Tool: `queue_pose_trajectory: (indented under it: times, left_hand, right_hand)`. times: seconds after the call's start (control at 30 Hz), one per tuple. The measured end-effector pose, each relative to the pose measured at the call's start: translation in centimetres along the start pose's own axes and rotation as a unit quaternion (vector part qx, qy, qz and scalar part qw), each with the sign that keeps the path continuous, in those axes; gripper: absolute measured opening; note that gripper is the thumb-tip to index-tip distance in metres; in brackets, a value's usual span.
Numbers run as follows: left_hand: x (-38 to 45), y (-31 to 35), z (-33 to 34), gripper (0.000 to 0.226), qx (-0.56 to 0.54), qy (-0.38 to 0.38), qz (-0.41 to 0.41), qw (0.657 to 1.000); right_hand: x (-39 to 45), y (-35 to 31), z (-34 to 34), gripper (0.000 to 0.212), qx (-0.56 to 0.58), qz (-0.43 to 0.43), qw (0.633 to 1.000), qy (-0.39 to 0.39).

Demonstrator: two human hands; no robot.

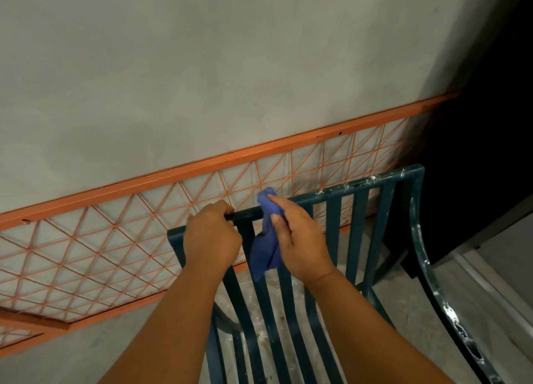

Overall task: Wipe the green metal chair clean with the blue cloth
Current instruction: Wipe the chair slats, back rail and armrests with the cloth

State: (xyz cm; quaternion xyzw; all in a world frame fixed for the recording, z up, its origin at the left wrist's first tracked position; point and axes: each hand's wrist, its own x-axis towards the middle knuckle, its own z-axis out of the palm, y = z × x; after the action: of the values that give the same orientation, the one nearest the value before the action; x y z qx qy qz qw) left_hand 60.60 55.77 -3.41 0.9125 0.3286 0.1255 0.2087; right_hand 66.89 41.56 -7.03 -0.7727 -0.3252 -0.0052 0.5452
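Gripping the green chair's [360, 239] top rail, the left hand [210, 236] is curling tightly around it while the right hand [300, 239] is pinching the blue cloth [266, 248] against the rail.

In front of me stands a plain pale grey wall [202, 66], evenly and rather dimly lit, with faint cloudy mottling. Leaning against its lower part is an orange metal grid panel [86, 239], a thick bar along its top and thin wires crossing in triangles. To the far right the wall gives way to a dark, unlit area [496, 123]. Near me on the right lies a pale floor [507, 268], dusty and speckled.
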Motion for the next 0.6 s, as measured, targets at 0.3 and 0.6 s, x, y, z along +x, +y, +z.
queue_pose_trajectory:
  times: [0.3, 0.6]
  left_hand:
    - [1.6, 5.4, 3.5, 0.027, -0.049, -0.066, 0.161, 0.984]
    - [2.7, 7.0, 4.5, 0.007, -0.052, -0.068, 0.145, 0.986]
  right_hand:
    - [-0.8, 0.3, -5.4, 0.014, 0.276, 0.195, 0.912, 0.234]
    - [3.0, 4.5, -6.1, 0.035, -0.235, 0.021, 0.969, 0.076]
